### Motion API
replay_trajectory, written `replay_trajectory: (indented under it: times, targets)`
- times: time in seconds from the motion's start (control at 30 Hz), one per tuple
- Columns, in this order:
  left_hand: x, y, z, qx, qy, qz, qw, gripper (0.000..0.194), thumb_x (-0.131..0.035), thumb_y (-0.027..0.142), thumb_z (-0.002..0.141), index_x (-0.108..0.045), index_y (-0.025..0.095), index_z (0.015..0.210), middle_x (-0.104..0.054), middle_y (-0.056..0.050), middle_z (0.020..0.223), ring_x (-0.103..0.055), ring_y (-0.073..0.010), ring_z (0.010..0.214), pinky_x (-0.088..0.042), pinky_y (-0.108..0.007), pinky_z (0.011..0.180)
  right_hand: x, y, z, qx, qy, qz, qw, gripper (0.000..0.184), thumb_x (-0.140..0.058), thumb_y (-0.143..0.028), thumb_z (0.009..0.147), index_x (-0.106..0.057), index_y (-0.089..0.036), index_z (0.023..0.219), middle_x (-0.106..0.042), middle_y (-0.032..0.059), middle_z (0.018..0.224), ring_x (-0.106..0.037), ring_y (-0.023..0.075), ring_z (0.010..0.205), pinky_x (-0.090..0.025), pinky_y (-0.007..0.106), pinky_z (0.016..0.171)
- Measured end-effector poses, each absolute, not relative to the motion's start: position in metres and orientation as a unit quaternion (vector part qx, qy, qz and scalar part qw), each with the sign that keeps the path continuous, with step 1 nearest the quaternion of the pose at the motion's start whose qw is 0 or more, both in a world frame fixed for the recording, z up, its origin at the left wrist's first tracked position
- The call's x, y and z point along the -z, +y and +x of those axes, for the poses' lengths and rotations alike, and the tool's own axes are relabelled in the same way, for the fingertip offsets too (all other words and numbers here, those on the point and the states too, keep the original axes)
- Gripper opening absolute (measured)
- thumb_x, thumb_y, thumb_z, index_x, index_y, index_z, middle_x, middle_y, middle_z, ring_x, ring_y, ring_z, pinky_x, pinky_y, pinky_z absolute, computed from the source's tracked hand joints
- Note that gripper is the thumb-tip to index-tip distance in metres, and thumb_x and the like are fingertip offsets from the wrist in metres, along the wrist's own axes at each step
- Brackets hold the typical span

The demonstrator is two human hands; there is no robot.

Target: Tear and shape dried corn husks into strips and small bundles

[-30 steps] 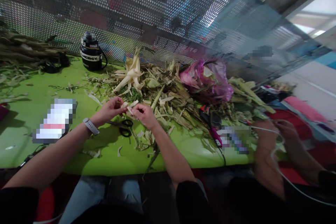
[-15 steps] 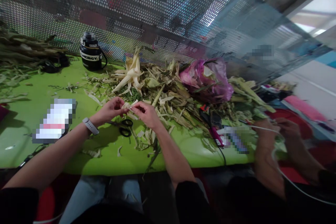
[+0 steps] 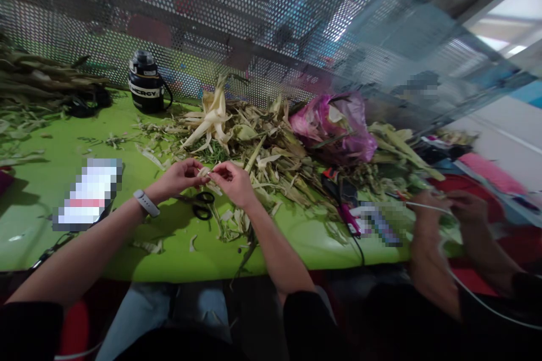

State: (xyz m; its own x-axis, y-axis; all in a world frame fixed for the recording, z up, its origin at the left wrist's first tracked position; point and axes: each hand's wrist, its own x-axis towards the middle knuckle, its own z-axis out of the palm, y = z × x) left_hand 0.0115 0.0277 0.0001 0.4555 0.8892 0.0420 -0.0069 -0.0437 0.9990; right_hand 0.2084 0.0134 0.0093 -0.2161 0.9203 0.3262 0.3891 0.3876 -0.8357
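One pale strip of husk [image 3: 204, 172], small and partly hidden by fingers, is pinched in the head view by the fingertips of both the left hand [image 3: 183, 175] and the right hand [image 3: 232, 181], above the green table [image 3: 169, 256]. Black-handled scissors [image 3: 204, 198] are seen lying just below the hands. Beyond, dried husks [image 3: 292, 155] are heaped beside a pink plastic bag [image 3: 334, 127]. At the right, a co-worker's hands [image 3: 463, 204] are held close together; what is gripped there cannot be told.

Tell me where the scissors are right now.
In the head view, the scissors lie on the green table, left of center, just below the two hands and right of the white wristband.
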Motion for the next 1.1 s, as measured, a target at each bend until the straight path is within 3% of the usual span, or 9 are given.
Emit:
replay_trajectory:
  times: [0.13,0.37,0.53,0.6,0.77,1.0,1.1]
  targets:
    - [-0.002,0.028,0.01,-0.397,0.364,0.595,0.596,0.044,-0.08,0.03,0.068,-0.056,0.014,0.101,-0.062,0.003,0.065,-0.057,-0.0094,0.057,-0.043,-0.02,0.053,-0.008,0.015,0.214,-0.386,-0.696,-0.434,0.422,0.026,-0.065,-0.035,0.079,-0.058,-0.019,0.099,-0.067,0.0036,0.088,-0.065,0.0143,0.079,-0.054,0.029,0.074]
    - [0.0,0.028,0.01,-0.377,0.331,0.588,0.634,0.041,-0.081,0.031,0.067,-0.057,0.015,0.096,-0.062,0.003,0.064,-0.057,-0.0093,0.057,-0.045,-0.021,0.054,-0.002,0.013,0.205,-0.346,-0.706,-0.426,0.448,0.021,-0.063,-0.032,0.081,-0.056,-0.019,0.096,-0.064,0.0021,0.085,-0.063,0.0135,0.078,-0.052,0.028,0.075]
    - [0.0,0.027,0.011,-0.323,0.321,0.636,0.623,0.029,-0.078,0.034,0.07,-0.063,0.012,0.082,-0.066,-0.001,0.073,-0.057,-0.0098,0.064,-0.046,-0.022,0.062,-0.002,0.011,0.205,-0.377,-0.694,-0.438,0.429,0.027,-0.062,-0.037,0.081,-0.054,-0.019,0.1,-0.059,-0.0005,0.079,-0.056,0.011,0.064,-0.047,0.024,0.06]
    - [0.0,0.025,0.013,-0.295,0.318,0.663,0.61,0.027,-0.075,0.035,0.073,-0.064,0.012,0.082,-0.066,-0.001,0.074,-0.055,-0.0097,0.063,-0.045,-0.022,0.062,-0.005,0.011,0.206,-0.357,-0.71,-0.458,0.399,0.025,-0.062,-0.04,0.082,-0.057,-0.019,0.095,-0.056,-0.0018,0.075,-0.05,0.0096,0.057,-0.041,0.022,0.054]
    - [-0.001,0.02,0.015,-0.241,0.314,0.706,0.588,0.026,-0.072,0.035,0.074,-0.068,0.013,0.087,-0.066,-0.002,0.078,-0.055,-0.0126,0.068,-0.044,-0.024,0.066,-0.01,0.011,0.206,-0.289,-0.768,-0.458,0.341,0.025,-0.067,-0.039,0.077,-0.055,-0.018,0.073,-0.053,-0.0025,0.069,-0.046,0.0095,0.06,-0.036,0.023,0.058]
    - [-0.012,0.015,0.016,-0.205,0.312,0.68,0.632,0.021,-0.069,0.034,0.073,-0.074,0.018,0.087,-0.07,-0.004,0.084,-0.059,-0.0156,0.073,-0.043,-0.025,0.07,-0.017,0.011,0.213,-0.388,-0.79,-0.422,0.217,0.034,-0.051,-0.043,0.086,-0.049,-0.018,0.065,-0.042,-0.0048,0.059,-0.039,0.0096,0.059,-0.029,0.024,0.057]
    - [-0.015,0.011,0.019,-0.212,0.324,0.661,0.643,0.016,-0.069,0.033,0.072,-0.075,0.019,0.076,-0.066,-0.002,0.07,-0.054,-0.0141,0.062,-0.039,-0.024,0.06,-0.015,0.014,0.213,-0.404,-0.785,-0.399,0.246,0.035,-0.048,-0.042,0.088,-0.045,-0.018,0.063,-0.04,-0.0046,0.061,-0.038,0.0098,0.061,-0.029,0.024,0.059]
